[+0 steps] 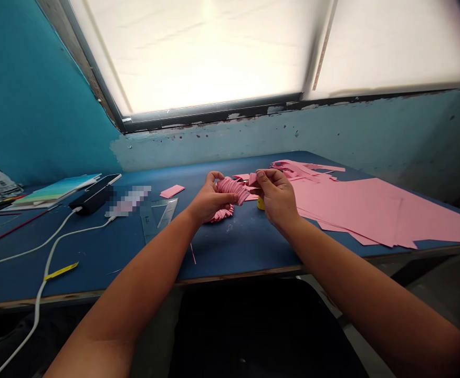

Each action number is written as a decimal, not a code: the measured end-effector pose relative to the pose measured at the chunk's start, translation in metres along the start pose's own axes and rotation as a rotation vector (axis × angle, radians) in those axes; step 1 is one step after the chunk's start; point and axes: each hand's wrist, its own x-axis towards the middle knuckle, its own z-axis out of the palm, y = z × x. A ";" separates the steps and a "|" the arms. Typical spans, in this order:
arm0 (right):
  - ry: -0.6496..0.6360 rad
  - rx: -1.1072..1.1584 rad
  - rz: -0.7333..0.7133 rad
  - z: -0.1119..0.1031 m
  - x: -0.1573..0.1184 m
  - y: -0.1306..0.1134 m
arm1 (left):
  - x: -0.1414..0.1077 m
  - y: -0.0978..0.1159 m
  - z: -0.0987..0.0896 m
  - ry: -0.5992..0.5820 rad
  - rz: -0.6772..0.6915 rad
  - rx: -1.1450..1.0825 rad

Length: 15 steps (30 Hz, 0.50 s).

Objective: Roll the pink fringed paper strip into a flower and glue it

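My left hand [212, 198] grips a pleated ring of pink paper [230, 190], which curves down to the blue work table [96, 252]. My right hand [277, 197] pinches a small piece of pink paper [252, 180] at the ring's upper end, its fingers close to those of my left hand. Partly hidden behind my right hand stands a small yellow object [260, 203], possibly a glue stick. Cut pink paper strips [296, 169] lie beyond my right hand, on top of a spread of large pink sheets [352, 207].
A clear plastic set square [163, 215] and a small pink paper rectangle [172, 191] lie left of my hands. Further left are a black device [92, 198] with white cables [49, 273] and a stack of booklets [52, 191]. A stained wall and bright window stand behind the table.
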 end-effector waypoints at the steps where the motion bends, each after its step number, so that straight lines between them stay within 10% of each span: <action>1: -0.001 -0.001 0.001 0.000 0.000 0.000 | 0.000 0.000 0.000 0.000 0.002 -0.003; 15: -0.197 -0.225 0.034 0.003 -0.009 -0.008 | 0.002 0.006 -0.001 0.137 -0.017 -0.200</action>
